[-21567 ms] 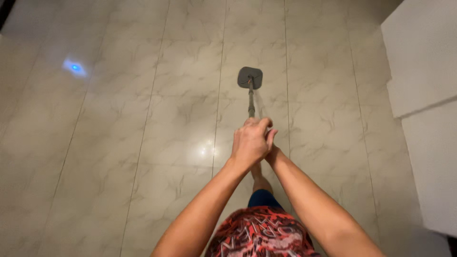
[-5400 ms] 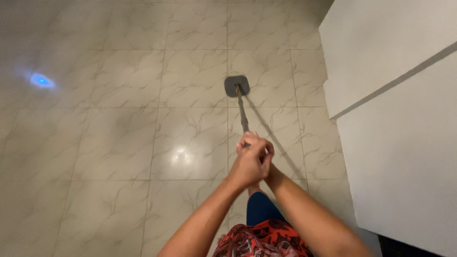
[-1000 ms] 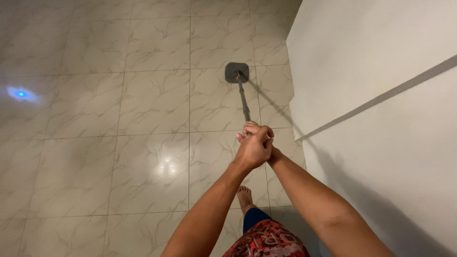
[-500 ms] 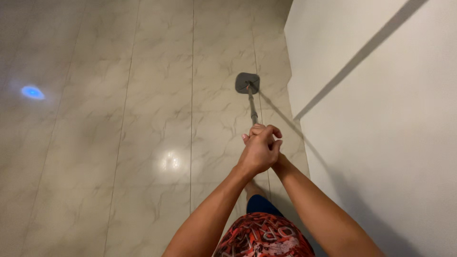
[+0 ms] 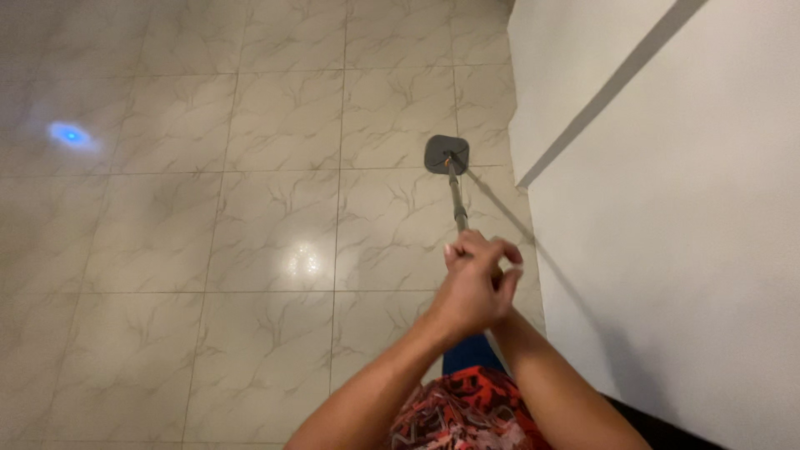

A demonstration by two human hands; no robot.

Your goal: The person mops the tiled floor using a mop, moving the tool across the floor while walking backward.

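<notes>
Right then, the mop (image 5: 454, 187) stood out in front of you, its grey square head (image 5: 447, 154) flat on the pale marbled floor tiles (image 5: 250, 225) in the upper middle of the frame, just short of the foot of the white wall (image 5: 667, 208) that filled the right side. Its thin handle (image 5: 457, 204) ran down the picture from the head straight into your hands, which met a little right of centre. Your left hand (image 5: 472, 287) was clenched round the top of the handle, knuckles uppermost and fingers (image 5: 500, 250) curled over. Your right hand (image 5: 510, 279) lay tucked behind and under it, mostly hidden, so you could not tell for certain how it gripped, though it pressed against the same end of the pole. Both forearms came up from the bottom edge, over red patterned shorts (image 5: 467, 412).

A blue spot of light (image 5: 70, 134) sat on the tiles at the upper left, and a white glare (image 5: 304, 260) shone on the floor left of your hands.

Against half a second earlier, the mop head sat a touch further right and lower in the frame, and your hands had dropped lower and shifted right with it. The tile joints, which had run steeply up the picture, now lay nearly square to the frame, and the wall's dark groove stood nearer the top right corner.
</notes>
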